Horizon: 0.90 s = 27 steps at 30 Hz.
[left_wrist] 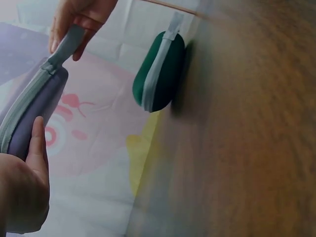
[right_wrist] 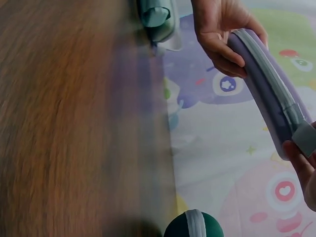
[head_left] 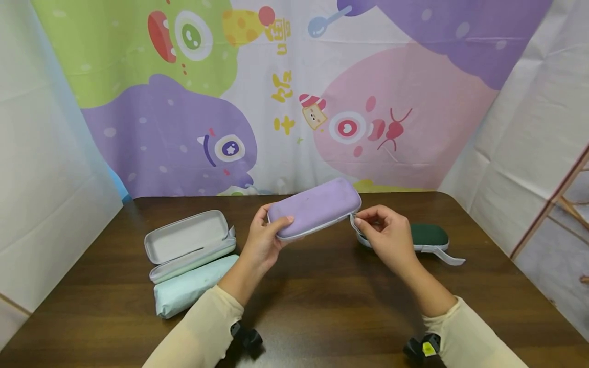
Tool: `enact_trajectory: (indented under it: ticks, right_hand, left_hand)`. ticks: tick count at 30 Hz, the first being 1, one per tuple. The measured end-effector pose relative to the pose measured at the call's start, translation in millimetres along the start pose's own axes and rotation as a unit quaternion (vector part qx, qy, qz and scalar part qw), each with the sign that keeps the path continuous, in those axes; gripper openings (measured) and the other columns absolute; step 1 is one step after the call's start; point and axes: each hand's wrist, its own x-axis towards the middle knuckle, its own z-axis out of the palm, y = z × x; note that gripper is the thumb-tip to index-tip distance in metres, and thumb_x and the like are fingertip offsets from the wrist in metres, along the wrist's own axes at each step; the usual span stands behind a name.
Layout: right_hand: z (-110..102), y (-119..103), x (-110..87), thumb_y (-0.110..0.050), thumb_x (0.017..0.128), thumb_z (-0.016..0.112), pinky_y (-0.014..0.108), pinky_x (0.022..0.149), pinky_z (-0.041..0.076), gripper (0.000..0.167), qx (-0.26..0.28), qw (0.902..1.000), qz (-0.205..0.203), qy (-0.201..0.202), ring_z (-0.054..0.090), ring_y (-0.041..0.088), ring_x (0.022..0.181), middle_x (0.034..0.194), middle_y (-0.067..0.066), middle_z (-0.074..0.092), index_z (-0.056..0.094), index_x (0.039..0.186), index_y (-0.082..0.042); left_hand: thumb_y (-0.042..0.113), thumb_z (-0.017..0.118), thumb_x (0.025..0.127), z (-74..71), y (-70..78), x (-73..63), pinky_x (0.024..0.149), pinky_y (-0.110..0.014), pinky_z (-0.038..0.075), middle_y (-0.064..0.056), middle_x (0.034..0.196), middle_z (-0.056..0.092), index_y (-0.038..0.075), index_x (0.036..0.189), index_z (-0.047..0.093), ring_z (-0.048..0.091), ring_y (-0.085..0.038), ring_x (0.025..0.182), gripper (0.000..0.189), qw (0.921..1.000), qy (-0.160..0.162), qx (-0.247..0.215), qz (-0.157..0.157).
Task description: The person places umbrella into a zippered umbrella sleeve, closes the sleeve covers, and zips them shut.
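Note:
A purple zip case (head_left: pixel 317 207), closed all round in grey trim, is held up over the table. My left hand (head_left: pixel 263 239) grips its left end, thumb on the top face. At the other end my right hand (head_left: pixel 392 239) pinches the grey pull strap (left_wrist: pixel 70 45) of the zip between thumb and fingers. The left wrist view shows the grey zip (left_wrist: pixel 22 109) running along the case's side to that strap. Behind the right hand lies a dark green zip case (head_left: pixel 429 234), partly hidden, with its own grey strap hanging off the right end.
An open case (head_left: pixel 188 237) with a pale grey interior stands at the left of the brown table (head_left: pixel 317 317). In front of it lies a mint-coloured soft pouch (head_left: pixel 195 287). A cartoon-printed cloth (head_left: pixel 280 163) hangs behind the table, with white cloth on both sides.

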Motion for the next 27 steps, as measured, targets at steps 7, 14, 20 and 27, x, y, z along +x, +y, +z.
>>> enact_trajectory:
  ticks: [7,14,20,27]
  right_hand:
    - [0.6,-2.1,5.3,-0.010,0.087,0.073,0.018,0.067,0.050,0.021,0.082,0.9931,0.083,-0.010,0.059,0.010,0.076,0.084,0.005,0.064,0.064,0.095,0.007]
    - [2.1,4.1,15.9,-0.011,0.097,0.060,0.027,0.080,0.055,0.041,0.230,0.9551,0.175,-0.068,0.061,0.013,0.090,0.104,0.004,0.060,0.049,0.129,0.012]
    - [5.7,10.3,18.9,-0.008,0.095,0.062,0.025,0.075,0.056,0.044,0.250,0.9416,0.217,-0.064,0.062,0.011,0.083,0.097,0.001,0.062,0.048,0.130,0.015]
    - [15.2,17.4,19.5,-0.004,0.094,0.063,0.025,0.072,0.056,0.043,0.288,0.9227,0.254,-0.035,0.064,0.010,0.077,0.091,0.000,0.064,0.049,0.130,0.015]
  left_hand:
    - [-0.009,0.060,0.082,-2.2,10.3,1.2,0.062,-0.044,0.058,-0.007,0.112,0.051,0.016,0.106,0.055,0.063,-0.022,0.077,0.035,0.9998,-0.009,0.011,-0.010]
    - [-0.007,0.060,0.083,-5.4,15.0,3.6,0.064,-0.043,0.058,-0.009,0.110,0.053,0.014,0.113,0.054,0.063,-0.021,0.076,0.037,0.9984,-0.025,0.035,-0.035]
    - [-0.006,0.065,0.084,-1.8,16.0,7.5,0.068,-0.048,0.058,-0.018,0.114,0.051,0.009,0.130,0.032,0.065,-0.023,0.077,0.059,0.9974,0.013,0.056,-0.044]
    - [-0.003,0.068,0.086,-2.4,16.7,10.4,0.077,-0.055,0.054,-0.016,0.109,0.054,0.000,0.118,0.044,0.066,-0.022,0.079,0.040,0.9953,0.053,0.075,-0.028]
